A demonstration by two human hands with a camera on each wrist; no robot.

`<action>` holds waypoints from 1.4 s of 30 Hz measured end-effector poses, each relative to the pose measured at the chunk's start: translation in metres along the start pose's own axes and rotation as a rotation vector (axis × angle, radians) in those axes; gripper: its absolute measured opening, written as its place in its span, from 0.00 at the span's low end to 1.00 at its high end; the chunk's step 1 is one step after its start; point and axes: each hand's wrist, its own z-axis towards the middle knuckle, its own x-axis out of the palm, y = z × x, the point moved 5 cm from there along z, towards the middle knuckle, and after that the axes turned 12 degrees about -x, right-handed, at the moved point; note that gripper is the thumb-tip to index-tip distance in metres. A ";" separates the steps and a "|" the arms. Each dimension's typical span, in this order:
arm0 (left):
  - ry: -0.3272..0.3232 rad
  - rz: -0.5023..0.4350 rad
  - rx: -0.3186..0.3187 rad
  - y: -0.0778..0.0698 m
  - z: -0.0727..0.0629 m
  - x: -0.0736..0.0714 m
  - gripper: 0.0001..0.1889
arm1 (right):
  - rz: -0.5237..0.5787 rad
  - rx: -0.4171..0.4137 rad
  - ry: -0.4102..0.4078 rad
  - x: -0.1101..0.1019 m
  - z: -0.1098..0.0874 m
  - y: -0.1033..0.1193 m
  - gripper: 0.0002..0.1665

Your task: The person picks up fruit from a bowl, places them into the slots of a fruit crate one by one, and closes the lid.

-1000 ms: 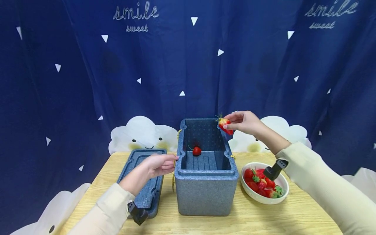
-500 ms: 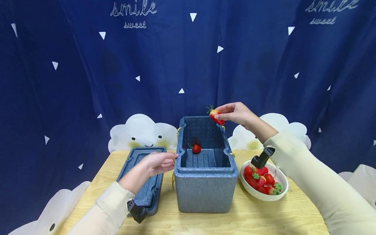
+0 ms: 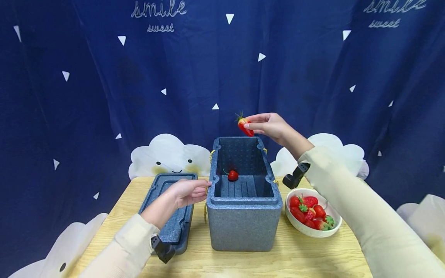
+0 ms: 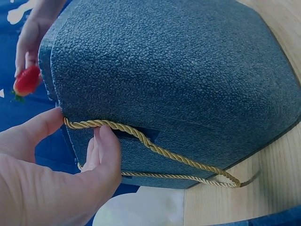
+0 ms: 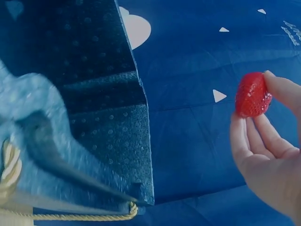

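My right hand (image 3: 272, 125) pinches a strawberry (image 3: 245, 126) between thumb and fingertips, raised above the far end of a blue-grey foam box (image 3: 243, 227). In the right wrist view the strawberry (image 5: 253, 95) shows its red side. The box is lidless, and a red cherry (image 3: 233, 175) with a stem lies on its floor. My left hand (image 3: 187, 193) rests against the box's left side. The left wrist view shows one fingertip at the rim and the other relaxed fingers touching the twisted gold rope (image 4: 160, 149) on that side.
The box's lid (image 3: 170, 227) lies on the wooden table (image 3: 295, 260) to the left. To the right stands a white bowl (image 3: 314, 233) of several strawberries and other red fruit. A blue curtain (image 3: 194, 69) hangs behind, with white cloud shapes (image 3: 167, 156) at the table's back.
My right hand has carried the strawberry left and upward, from the box's far right corner to above its far end. The left hand has stayed at the box's side.
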 end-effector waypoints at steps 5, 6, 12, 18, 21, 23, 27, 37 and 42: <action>0.004 0.000 0.000 -0.001 0.000 0.000 0.22 | 0.089 0.023 -0.013 0.004 0.011 -0.003 0.30; 0.005 -0.002 -0.001 -0.001 0.001 0.000 0.22 | 0.101 0.026 -0.017 0.005 0.013 -0.004 0.30; 0.005 -0.013 -0.003 -0.001 0.001 -0.001 0.24 | 0.154 0.022 -0.028 0.011 0.024 -0.007 0.28; 0.002 -0.035 0.004 0.001 0.003 -0.001 0.24 | 0.099 0.035 -0.009 0.020 0.035 -0.012 0.27; 0.004 -0.039 0.006 0.002 0.004 -0.001 0.25 | 0.065 0.050 -0.002 0.023 0.040 -0.017 0.27; 0.004 -0.043 0.005 0.002 0.005 -0.002 0.26 | 0.034 0.057 -0.005 0.025 0.042 -0.020 0.27; 0.009 -0.042 0.008 0.002 0.005 -0.003 0.26 | -0.067 0.063 -0.005 0.030 0.047 -0.026 0.27; 0.007 -0.029 0.011 0.001 0.005 -0.002 0.23 | -0.320 0.147 0.077 0.038 0.053 -0.039 0.21; -0.001 -0.033 0.007 0.001 0.007 -0.004 0.24 | -0.418 0.179 0.120 0.042 0.052 -0.040 0.19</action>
